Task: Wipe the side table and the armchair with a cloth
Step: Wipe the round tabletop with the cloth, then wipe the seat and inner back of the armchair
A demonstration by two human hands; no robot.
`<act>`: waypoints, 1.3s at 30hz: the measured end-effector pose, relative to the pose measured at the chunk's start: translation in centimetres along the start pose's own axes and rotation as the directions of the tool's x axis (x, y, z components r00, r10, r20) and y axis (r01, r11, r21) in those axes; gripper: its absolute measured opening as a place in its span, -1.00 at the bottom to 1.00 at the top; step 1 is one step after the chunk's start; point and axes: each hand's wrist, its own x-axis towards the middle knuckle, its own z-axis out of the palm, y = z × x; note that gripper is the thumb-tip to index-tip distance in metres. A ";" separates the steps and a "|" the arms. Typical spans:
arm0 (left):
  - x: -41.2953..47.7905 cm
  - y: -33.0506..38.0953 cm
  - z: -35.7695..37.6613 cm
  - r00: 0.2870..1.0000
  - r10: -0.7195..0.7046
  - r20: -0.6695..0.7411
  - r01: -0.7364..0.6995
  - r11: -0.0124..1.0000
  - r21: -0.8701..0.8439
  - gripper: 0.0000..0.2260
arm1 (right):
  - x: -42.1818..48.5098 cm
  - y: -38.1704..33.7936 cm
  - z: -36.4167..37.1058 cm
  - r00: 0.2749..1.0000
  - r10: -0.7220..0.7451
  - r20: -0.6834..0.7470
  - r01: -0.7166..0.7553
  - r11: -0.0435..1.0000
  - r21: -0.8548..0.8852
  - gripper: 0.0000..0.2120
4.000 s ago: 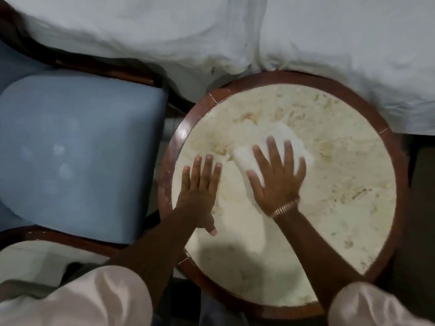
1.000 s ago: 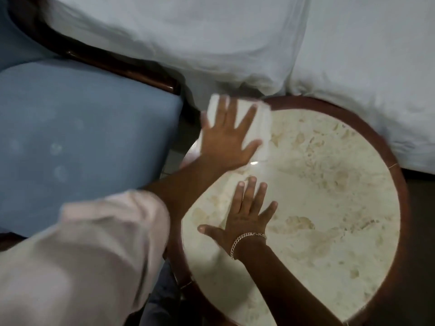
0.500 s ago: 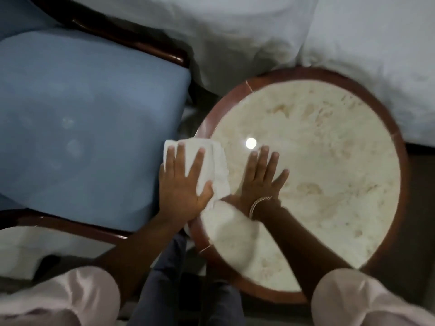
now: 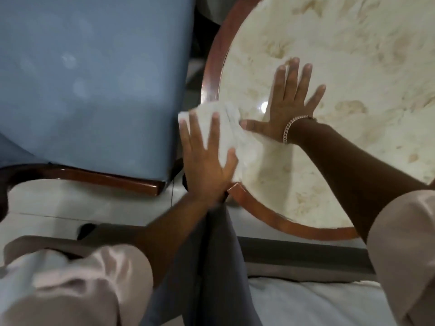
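The round side table [image 4: 256, 210] has a cream marble top and a reddish wooden rim. A white cloth [image 4: 226, 128] lies bunched over the table's near left rim. My left hand [image 4: 204, 158] presses flat on the cloth, fingers spread. Just to the right, my right hand [image 4: 289, 107] rests flat on the bare marble, fingers apart, a bracelet on the wrist, its thumb touching the cloth's edge. The armchair [image 4: 89, 90], with a blue seat cushion and dark wooden frame, stands left of the table.
A narrow gap separates the armchair from the table. Pale floor tiles [image 4: 70, 205] show below the chair frame. My dark trouser leg [image 4: 211, 267] stands against the table's near edge. White fabric [image 4: 306, 304] lies at the bottom right.
My left hand has slid the cloth down the table's left rim towards me. The right hand stays flat on the marble. The view has moved closer and lower.
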 end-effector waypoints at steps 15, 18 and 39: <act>2.6 0.1 -0.6 0.996 0.058 -0.066 -0.055 0.997 0.048 -0.35 | -5.9 0.0 2.7 0.995 -0.036 -0.091 0.054 0.975 0.214 -0.18; 0.4 -1.0 -1.4 0.988 0.138 -0.072 -0.148 0.975 -0.164 -0.46 | -9.8 -2.8 4.2 0.988 -0.024 -0.150 0.079 0.925 0.373 -0.35; 8.2 -22.6 -26.0 0.983 -0.183 -0.009 0.153 0.847 -0.508 -0.60 | 0.0 -32.1 -2.4 0.989 0.111 -0.102 0.033 0.502 0.864 -0.51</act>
